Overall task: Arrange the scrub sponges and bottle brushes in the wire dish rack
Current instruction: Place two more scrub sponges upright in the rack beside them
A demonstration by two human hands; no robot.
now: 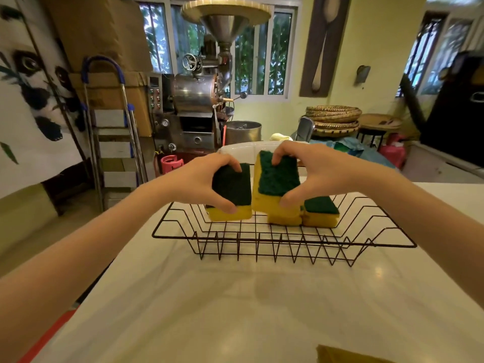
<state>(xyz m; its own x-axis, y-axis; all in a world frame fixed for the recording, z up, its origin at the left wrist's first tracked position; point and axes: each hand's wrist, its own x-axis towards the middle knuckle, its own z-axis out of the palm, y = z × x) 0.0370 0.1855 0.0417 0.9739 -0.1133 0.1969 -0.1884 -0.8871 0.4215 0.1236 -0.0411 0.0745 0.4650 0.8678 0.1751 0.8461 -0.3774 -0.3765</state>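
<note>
A black wire dish rack [262,241] stands on the white table [235,297]. My left hand [201,179] grips a yellow sponge with a dark green scrub face [231,188], held upright over the rack's far left part. My right hand [311,169] holds a second green-and-yellow sponge [277,176] upright right beside it. Two more sponges lie in the rack at the far side: one [320,210] shows its green top, the other [284,218] is partly hidden under the held sponge. No bottle brush is in view.
A yellow object [340,355] pokes in at the table's near edge. A white tub [243,150] stands behind the rack. Beyond the table are a metal roasting machine [199,100], a step ladder [112,137] and stacked woven baskets [334,119].
</note>
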